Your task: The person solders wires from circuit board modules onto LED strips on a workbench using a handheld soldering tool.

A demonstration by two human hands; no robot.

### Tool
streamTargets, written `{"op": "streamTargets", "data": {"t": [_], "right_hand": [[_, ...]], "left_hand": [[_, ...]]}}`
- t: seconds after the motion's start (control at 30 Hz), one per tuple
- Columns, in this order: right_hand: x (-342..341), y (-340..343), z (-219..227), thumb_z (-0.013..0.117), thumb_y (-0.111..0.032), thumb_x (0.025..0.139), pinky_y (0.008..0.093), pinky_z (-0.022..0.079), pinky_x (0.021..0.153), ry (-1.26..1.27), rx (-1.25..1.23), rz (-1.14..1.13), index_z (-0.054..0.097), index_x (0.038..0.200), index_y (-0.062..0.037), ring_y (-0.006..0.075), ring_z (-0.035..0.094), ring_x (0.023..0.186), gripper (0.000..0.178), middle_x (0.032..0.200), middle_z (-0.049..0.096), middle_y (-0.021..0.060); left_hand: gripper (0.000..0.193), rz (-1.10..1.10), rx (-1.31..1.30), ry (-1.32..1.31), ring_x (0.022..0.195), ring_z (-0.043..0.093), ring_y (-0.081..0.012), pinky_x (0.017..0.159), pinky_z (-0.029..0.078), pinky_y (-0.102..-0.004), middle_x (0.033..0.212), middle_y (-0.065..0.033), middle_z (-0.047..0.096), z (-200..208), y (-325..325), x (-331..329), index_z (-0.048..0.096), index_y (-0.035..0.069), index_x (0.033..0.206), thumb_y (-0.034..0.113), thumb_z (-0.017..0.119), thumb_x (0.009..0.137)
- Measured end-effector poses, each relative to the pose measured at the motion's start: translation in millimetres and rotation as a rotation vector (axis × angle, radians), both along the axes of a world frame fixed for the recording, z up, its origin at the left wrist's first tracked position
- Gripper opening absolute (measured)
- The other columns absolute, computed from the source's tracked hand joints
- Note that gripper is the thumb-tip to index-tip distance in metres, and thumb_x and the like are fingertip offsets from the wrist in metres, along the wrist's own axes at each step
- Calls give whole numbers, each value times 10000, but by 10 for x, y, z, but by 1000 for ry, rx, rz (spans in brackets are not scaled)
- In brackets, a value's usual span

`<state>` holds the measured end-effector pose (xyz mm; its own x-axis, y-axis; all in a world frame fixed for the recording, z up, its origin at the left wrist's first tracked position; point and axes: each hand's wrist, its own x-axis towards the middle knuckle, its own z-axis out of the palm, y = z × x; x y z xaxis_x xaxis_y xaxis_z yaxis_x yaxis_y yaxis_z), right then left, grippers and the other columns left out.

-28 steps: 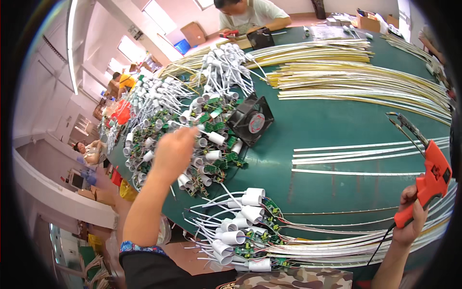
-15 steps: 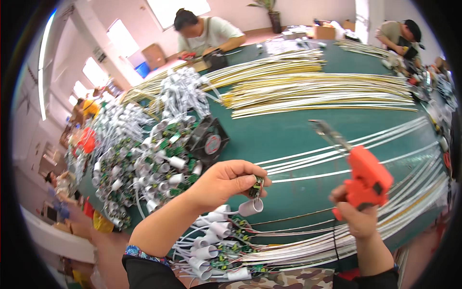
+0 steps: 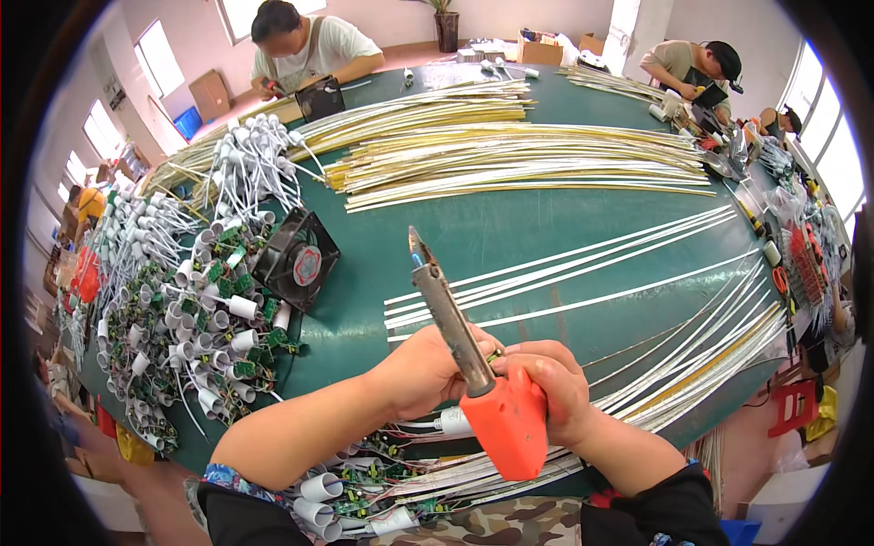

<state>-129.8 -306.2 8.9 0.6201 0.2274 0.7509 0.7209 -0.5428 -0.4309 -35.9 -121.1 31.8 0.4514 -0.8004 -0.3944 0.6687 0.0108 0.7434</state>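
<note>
My left hand (image 3: 426, 371) is closed, its thumb and fingers pinching a small green circuit board (image 3: 494, 357), mostly hidden by the fingers. A white cylindrical lamp cap (image 3: 452, 420) hangs just below, partly behind the tool. My right hand (image 3: 563, 393) is closed around a red-orange soldering gun (image 3: 510, 426), whose metal barrel points up and away to the left, past the left fingers. Its thumb and fingertips meet the left fingers at the board. Under my forearms lie more white caps (image 3: 320, 489) wired to boards and strips.
A black fan (image 3: 299, 259) stands left of centre beside a heap of caps and boards (image 3: 196, 328). Thin white strips (image 3: 564, 264) lie on the green table (image 3: 410, 237); yellow-white bundles (image 3: 519, 159) lie beyond. Co-workers (image 3: 309, 55) sit across the table. Scissors (image 3: 780, 280) lie at right.
My right hand has brought the soldering gun left, to the left hand, and its fingers now meet the left fingers at the board. The view has swung to the right.
</note>
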Motion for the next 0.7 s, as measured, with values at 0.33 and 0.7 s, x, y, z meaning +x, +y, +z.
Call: {"op": "streamTargets", "data": {"t": [0.33, 0.7], "right_hand": [[-117, 7, -75, 737, -11, 780, 347, 536, 706, 229, 190, -109, 510, 1161, -40, 244, 650, 780, 444, 912, 651, 114], [-159, 37, 136, 691, -41, 874, 247, 490, 653, 841, 1023, 124, 579, 1030, -31, 95, 600, 776, 192, 921, 606, 27]], "left_hand": [[182, -68, 2, 30, 826, 636, -100, 638, 520, -242, 1006, -41, 654, -69, 30, -56, 561, 57, 1124, 198, 530, 1011], [240, -212, -11, -210, 863, 629, -155, 817, 526, -308, 959, -72, 619, 225, 4, -108, 511, 26, 1156, 217, 527, 1012]]}}
